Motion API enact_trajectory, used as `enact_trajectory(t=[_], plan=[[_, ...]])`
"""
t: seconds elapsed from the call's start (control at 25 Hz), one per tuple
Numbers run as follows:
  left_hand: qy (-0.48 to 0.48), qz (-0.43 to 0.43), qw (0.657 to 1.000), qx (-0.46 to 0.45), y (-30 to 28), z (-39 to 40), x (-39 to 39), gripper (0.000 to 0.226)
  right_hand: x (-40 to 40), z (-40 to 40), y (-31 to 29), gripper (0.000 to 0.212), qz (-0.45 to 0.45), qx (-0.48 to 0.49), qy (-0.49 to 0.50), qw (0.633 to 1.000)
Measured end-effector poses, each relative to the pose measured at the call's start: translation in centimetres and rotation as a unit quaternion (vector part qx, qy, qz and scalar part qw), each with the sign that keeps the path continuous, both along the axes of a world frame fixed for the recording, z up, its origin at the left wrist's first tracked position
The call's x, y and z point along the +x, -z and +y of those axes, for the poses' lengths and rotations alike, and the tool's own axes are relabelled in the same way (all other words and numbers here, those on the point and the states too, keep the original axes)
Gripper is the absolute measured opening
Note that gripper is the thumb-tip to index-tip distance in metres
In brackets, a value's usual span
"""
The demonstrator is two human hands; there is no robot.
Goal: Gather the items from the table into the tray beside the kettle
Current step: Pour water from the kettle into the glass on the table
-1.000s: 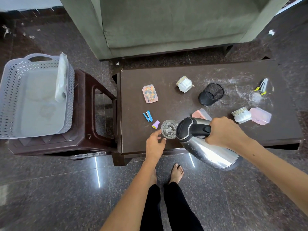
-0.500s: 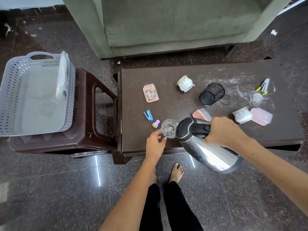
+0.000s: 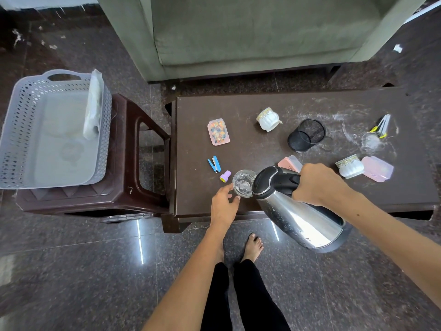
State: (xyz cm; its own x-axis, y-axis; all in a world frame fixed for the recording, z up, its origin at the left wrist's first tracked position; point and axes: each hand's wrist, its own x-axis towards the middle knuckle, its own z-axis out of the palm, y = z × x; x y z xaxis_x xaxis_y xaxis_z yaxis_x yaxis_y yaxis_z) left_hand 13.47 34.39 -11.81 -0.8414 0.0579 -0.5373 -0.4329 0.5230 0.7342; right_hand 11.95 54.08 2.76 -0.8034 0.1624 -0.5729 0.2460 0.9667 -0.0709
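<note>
Dark polished stone flooring runs under everything, with a grey-green upholstered sofa [image 3: 250, 32] behind the low dark-brown rectangular surface [image 3: 262, 149], whose top is scuffed with pale chalky marks toward its right end.

Beside that surface, on a dark-brown plastic stool [image 3: 133, 168], sits the pale grey perforated plastic tray [image 3: 14, 130]. It holds only a clear plastic packet [image 3: 93, 103] leaning against its right wall, so by my reading the gathering has barely begun.

Everything else is still out:
- a small pink box of coloured pieces [image 3: 218, 131]
- a blue stapler [image 3: 214, 164]
- a small purple cap [image 3: 225, 176]
- two white ribbed ceramic cups with gold rims [image 3: 268, 118] [image 3: 349, 166]
- a black mesh pen holder on its side [image 3: 306, 135]
- two pink lidded boxes [image 3: 289, 163] [image 3: 377, 168]
- a yellow-handled tool [image 3: 380, 127] at the far right

The right hand [image 3: 319, 182] has a closed grip on the black handle of the stainless steel kettle [image 3: 300, 211], tipped spout-first toward a clear drinking glass [image 3: 243, 183] near the front edge. The left hand [image 3: 224, 204] has a loose, partly open grip, fingertips touching the glass's side to steady it.
</note>
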Motion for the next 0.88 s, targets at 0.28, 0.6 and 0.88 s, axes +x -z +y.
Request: enact_trajectory(t=[0.28, 0.6, 0.88], plan=[[0.005, 0.006, 1.000, -0.007, 0.1, 0.0, 0.0, 0.044, -0.6, -0.1, -0.1, 0.036, -0.005, -0.007, 0.013, 1.000], [0.010, 0.007, 1.000, -0.015, 0.4, 0.2, -0.1, 0.041, -0.9, 0.0, -0.1, 0.033, -0.009, -0.012, 0.024, 1.000], [0.010, 0.012, 1.000, -0.021, 0.7, 0.3, -0.2, 0.040, -1.2, 0.0, -0.1, 0.034, -0.011, -0.013, 0.015, 1.000]])
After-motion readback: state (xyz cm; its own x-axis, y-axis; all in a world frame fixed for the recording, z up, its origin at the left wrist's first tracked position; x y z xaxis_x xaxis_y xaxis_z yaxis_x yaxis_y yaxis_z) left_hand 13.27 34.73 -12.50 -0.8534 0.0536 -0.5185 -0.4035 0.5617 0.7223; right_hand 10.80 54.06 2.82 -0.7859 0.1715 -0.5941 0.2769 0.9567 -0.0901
